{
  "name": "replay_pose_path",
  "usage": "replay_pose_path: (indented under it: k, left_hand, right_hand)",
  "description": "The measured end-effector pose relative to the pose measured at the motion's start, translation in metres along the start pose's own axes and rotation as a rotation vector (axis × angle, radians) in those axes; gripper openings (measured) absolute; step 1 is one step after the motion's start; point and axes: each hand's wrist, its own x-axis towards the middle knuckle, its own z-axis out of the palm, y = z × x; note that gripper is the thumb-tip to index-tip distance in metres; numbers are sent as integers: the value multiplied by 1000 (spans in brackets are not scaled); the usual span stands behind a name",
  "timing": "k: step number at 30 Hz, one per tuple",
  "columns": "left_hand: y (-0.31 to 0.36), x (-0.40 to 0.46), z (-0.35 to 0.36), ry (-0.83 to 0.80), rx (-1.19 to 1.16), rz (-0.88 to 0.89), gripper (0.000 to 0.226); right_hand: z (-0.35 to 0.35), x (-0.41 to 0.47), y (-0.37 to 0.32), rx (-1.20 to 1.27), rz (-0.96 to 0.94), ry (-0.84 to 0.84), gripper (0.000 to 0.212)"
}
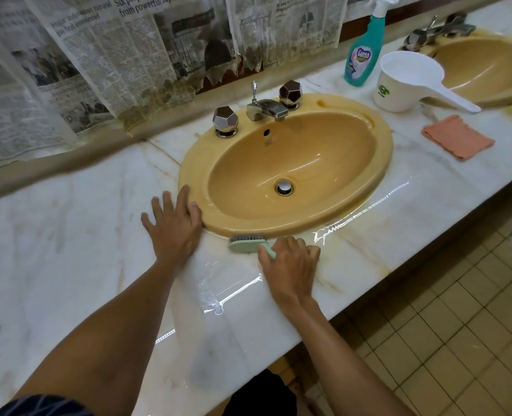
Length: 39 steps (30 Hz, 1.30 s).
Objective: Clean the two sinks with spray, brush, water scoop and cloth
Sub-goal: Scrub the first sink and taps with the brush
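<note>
Bristles of the green brush [248,243] press sideways against the front outer rim of the near sink [332,217], at the seam where the yellow basin meets the marble worktop [68,265]. The right hand [290,265] curls its fingers round the brush handle. The left hand [173,226] lies flat with fingers spread and straight on the worktop, holding nothing, its fingertips touching the sink's left front rim. Water shines on the worktop in front of the basin. Behind the basin stand a chrome tap [266,109] and two faceted knobs. To the right lie a pink cloth [457,138], a white water scoop [407,82] and a teal spray bottle [362,52], with the second sink [488,70] beyond them. Newspaper [98,55] covers the wall.
</note>
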Motion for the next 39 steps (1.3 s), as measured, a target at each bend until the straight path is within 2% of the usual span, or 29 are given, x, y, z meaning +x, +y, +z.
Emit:
replay_pose_path:
  k: [6,9,12,16,18,22,24,27,30,34,39]
  left_hand:
    - [1,0,0,-5,2,2,56]
    - [0,-1,1,-11,-2,-16,53]
    - [1,0,0,-1,-8,-13,53]
    - [1,-1,-1,-20,-1,-19,61]
    - [2,0,-2,-25,-5,-21,62]
    - [1,-2,-3,-22,-6,-11,63]
    - [2,-1,-3,-20,-8,-15,64]
    - [2,-1,-1,-12,-2,-22,64]
    - [1,0,0,-4,3,-19,62]
    - [0,0,0,-4,-4,-20,63]
    - [2,0,-2,-12,-8,-21,61]
  right_hand:
    - [-28,3,45,15,172,-21,24]
    - [-29,15,17,39,86,-24,16]
    - [-45,39,3,21,34,-161,13]
    - [-78,90,34,-81,175,-351,11]
    - [-78,112,30,-182,169,-402,14]
    - [-46,125,-24,-98,-41,-555,16]
    - [-47,133,-25,-97,-111,-637,19]
    - [-68,169,18,-193,34,-707,34]
    - [-74,194,39,-272,50,-710,32]
    - [-28,181,-9,-113,-153,-849,15]
    - [-11,208,8,157,-12,-1120,6]
